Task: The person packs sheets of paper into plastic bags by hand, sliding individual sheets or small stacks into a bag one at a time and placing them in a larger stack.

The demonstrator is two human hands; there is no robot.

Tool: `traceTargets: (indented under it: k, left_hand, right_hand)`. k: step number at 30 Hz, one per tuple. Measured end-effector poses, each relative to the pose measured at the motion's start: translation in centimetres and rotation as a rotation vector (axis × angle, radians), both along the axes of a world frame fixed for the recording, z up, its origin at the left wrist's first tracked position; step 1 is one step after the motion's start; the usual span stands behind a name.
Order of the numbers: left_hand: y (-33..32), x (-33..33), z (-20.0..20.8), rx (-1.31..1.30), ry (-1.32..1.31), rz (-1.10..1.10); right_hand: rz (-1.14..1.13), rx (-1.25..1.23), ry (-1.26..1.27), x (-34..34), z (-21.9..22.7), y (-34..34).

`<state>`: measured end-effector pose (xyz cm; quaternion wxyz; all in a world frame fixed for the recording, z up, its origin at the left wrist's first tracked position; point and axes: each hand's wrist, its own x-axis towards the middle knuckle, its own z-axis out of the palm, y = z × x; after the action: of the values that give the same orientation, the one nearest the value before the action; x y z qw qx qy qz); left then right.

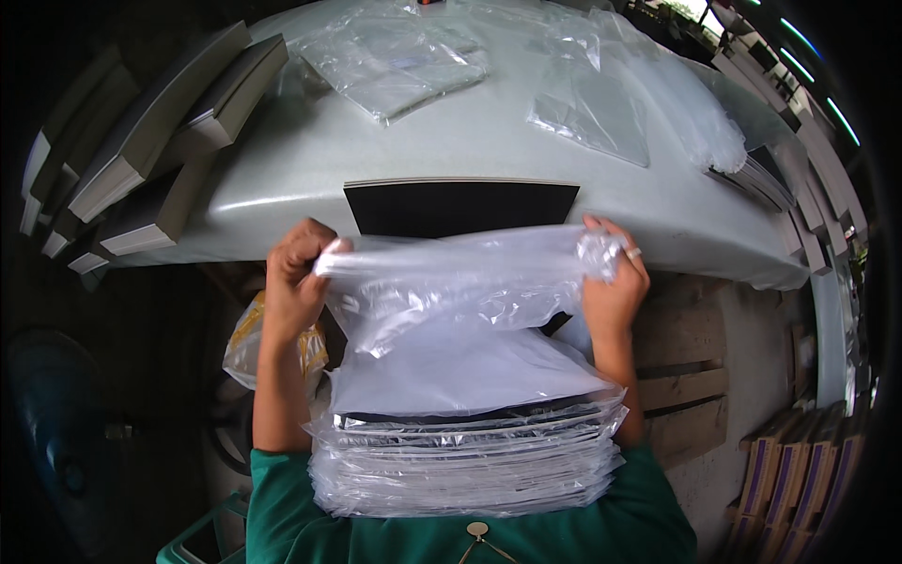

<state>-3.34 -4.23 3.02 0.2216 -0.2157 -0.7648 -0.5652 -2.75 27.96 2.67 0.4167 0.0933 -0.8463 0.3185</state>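
Gripping clear plastic bag (451,273) with left hand (303,258) and right hand (615,282) beside near edge of counter (658,202); judging by bagged stack (460,465), apparently well along, with black board (460,205) at that edge seemingly still unbagged.

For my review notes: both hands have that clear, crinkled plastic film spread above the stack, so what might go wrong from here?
The thin, clear, crinkled plastic film, gripped at its sides by the left hand and right hand, might tear or slip if pulled hard. The tall, uneven stack of flat, plastic-wrapped items looks slick and could slide. The flat, black rectangular board near the table's edge might get nudged.
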Motion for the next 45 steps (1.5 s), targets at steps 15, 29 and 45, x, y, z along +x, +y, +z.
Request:
traceTargets:
  k: [15,29,45]
  left_hand:
    - [-2.2,-1.3,-24.9,0.711,-1.253,-0.408]
    - [-2.5,-2.8,-7.3,-0.157,-1.013,-0.643]
    - [9.1,-0.2,2.4,0.403,-0.326,-0.231]
  right_hand:
    - [0.570,-1.067,-1.228,-0.2,-25.6,6.7]
    - [1.099,-1.030,-0.629,-1.0,-3.6,6.2]
    - [1.008,-1.161,-0.798,-1.8,2.0,-5.3]
